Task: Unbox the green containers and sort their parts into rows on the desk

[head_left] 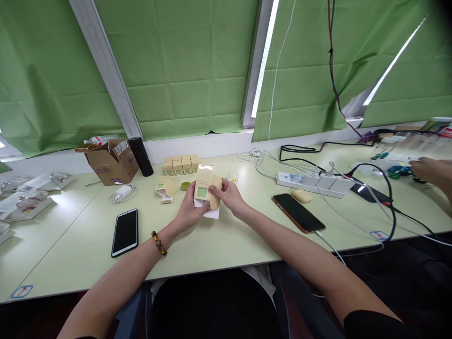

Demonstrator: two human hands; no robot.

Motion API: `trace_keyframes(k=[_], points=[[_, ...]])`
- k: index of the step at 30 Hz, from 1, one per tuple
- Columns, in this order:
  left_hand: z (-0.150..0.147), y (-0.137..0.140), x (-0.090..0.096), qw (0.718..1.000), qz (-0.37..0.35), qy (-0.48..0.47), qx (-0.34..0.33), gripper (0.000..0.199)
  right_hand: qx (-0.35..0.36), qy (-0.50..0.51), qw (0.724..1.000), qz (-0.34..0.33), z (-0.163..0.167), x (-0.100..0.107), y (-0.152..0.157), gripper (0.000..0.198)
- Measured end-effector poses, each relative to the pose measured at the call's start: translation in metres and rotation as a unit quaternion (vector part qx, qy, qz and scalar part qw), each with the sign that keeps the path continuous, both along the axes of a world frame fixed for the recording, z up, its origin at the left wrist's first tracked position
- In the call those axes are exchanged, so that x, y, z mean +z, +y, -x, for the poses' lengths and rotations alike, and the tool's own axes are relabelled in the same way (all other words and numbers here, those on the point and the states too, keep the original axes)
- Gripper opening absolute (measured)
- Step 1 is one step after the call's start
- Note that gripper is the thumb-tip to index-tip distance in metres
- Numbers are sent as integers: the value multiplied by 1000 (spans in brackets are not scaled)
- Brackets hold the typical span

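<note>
Both hands hold a small unfolded cardboard box [203,181], tan outside and white inside, with a green square on its front. My left hand [190,207] grips its left side and lower edge. On the right side, the thumb and fingers of my right hand [229,195] are closed on a flap. Just left of the hands lies another opened small box [164,189], near a small green object [185,186]. Behind them stands a row of several closed small boxes [181,165] with the same green squares. A small clear item [233,178] lies beyond my right hand.
At left are a phone [125,233], a white charger with cable [123,191], a brown carton [113,162] and a black cylinder [140,156]. At right lie another phone [298,213], a power strip [314,182] and tangled cables. Another person's hand [432,172] is at far right.
</note>
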State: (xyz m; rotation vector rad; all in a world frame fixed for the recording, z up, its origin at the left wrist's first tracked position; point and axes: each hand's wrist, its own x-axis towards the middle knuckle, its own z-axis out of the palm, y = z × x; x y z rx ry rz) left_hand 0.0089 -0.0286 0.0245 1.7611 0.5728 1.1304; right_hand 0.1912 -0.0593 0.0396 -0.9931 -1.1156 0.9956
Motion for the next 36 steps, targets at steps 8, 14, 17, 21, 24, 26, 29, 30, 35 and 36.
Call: trace_keyframes(k=[8,14,17,21,24,26,29,30,35,36], points=[[0,1,6,985,143,-57,-82,57,-69,12,997,-25,0,0,2,57],[1,14,4,967,228,-109,-30,52,-69,-4,994,-82,-4,0,1,49],[5,21,6,954,252,-165,-4,43,-90,-25,990,-102,-10,-1,2,47],[11,31,7,936,285,-205,25,26,-99,-29,992,-78,-16,-4,6,44],[12,36,5,932,292,-214,37,20,-106,-37,992,-65,-18,-6,9,44],[12,37,4,933,286,-213,38,23,-104,-40,992,-63,-18,-8,11,43],[11,38,2,944,259,-199,39,34,-104,-43,992,-62,-19,-9,12,40],[12,38,1,951,236,-192,50,39,-104,-43,992,-62,-19,-10,12,39],[21,38,-1,964,-74,-109,232,33,-108,-68,989,-81,-17,-10,9,31],[24,37,-1,953,-143,-85,254,29,-110,-94,985,-93,-15,-9,7,28]])
